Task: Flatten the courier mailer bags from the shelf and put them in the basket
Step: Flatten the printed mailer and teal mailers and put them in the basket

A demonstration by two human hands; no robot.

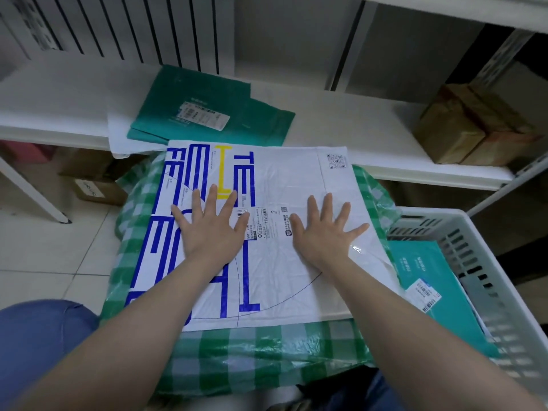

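Observation:
A white mailer bag with blue and yellow print lies spread on a green checked cloth in front of me. My left hand presses flat on its middle left, fingers spread. My right hand presses flat beside it on the right, fingers spread too. Green mailer bags lie on the white shelf behind, on top of a white one. At the right, the grey slotted basket holds a teal mailer bag with a label.
Brown cardboard boxes stand on the shelf at the right. More boxes sit on the tiled floor under the shelf at the left. My knee in blue jeans is at the lower left.

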